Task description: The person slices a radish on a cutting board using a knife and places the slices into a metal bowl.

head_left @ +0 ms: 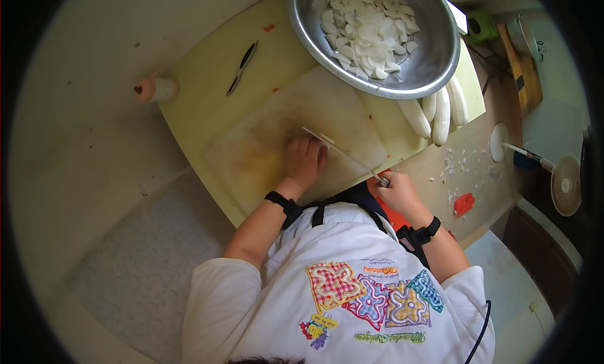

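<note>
My right hand [399, 191] is wrapped round the handle of a kitchen knife [346, 154], whose blade reaches left across the pale cutting board [251, 131]. Close against the blade, my left hand [306, 159] rests on the board with its fingers curled. What those fingers press on is hidden beneath them. A small pale slice [325, 138] lies at the far side of the blade. Beyond the board, a large steel bowl [305, 24] holds many thin white vegetable slices [371, 31]. Several long peeled white vegetables [442, 115], like daikon, lie beside the bowl on the right.
A black-handled peeler or small knife [242, 68] lies on the yellow-green table [201, 75], left of the bowl. At the table's left edge stands a pink-capped bottle [156, 89]. White scraps and a red piece of plastic [464, 204] are on the floor, near a fan [565, 185].
</note>
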A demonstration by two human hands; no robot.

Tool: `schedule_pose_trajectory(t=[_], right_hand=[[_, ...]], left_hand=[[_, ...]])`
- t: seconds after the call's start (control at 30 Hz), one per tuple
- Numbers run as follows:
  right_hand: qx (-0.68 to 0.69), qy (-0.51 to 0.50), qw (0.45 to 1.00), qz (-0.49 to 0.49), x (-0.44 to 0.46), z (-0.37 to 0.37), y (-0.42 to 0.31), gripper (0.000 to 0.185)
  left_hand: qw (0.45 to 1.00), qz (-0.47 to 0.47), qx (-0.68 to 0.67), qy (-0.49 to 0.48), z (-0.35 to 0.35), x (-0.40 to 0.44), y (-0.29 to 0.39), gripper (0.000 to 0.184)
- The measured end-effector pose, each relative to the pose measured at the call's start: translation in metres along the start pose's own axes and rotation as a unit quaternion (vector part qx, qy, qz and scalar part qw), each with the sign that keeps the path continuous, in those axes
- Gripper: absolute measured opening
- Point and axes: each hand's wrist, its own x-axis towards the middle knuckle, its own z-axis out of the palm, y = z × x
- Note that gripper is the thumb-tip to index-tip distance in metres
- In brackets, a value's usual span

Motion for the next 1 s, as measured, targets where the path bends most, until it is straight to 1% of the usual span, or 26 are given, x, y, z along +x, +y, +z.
schedule_pose_trajectory(t=[0.07, 0.2, 0.47, 0.57, 0.67, 0.77, 0.87, 0.97, 1.0], right_hand=[[-0.002, -0.004, 1.0, 0.002, 0.001, 0.0, 0.002, 0.024], [0.007, -0.011, 1.0, 0.008, 0.003, 0.001, 0.003, 0.024], [0.023, -0.044, 0.999, 0.019, 0.008, -0.008, 0.002, 0.024], [0.001, -0.063, 0.998, 0.013, 0.009, -0.015, -0.004, 0.024], [0.019, -0.072, 0.997, 0.017, 0.012, -0.017, -0.005, 0.023], [0.014, -0.065, 0.998, -0.008, 0.015, -0.019, -0.004, 0.024], [-0.006, -0.084, 0.996, 0.002, 0.018, -0.024, -0.01, 0.024], [0.009, -0.08, 0.997, -0.002, 0.014, -0.02, -0.009, 0.024], [0.022, -0.082, 0.996, 0.012, 0.011, -0.021, -0.011, 0.024]], left_hand=[[1.0, 0.008, -0.002, 0.003, 0.003, 0.0, -0.002, 0.025], [1.0, 0.01, -0.017, -0.021, 0.007, -0.001, -0.006, 0.029], [0.999, 0.031, -0.024, 0.003, 0.013, -0.004, -0.011, 0.024], [0.999, 0.035, -0.028, 0.01, 0.01, 0.0, -0.009, 0.023], [0.999, 0.032, -0.032, 0.004, 0.009, 0.002, -0.009, 0.023], [0.999, 0.031, -0.032, 0.009, 0.013, -0.002, -0.01, 0.023], [1.0, 0.024, -0.019, 0.001, 0.012, -0.002, -0.01, 0.026], [0.999, 0.02, -0.032, -0.003, 0.01, -0.001, -0.01, 0.025], [0.999, 0.019, -0.031, -0.001, 0.011, -0.001, -0.01, 0.025]])
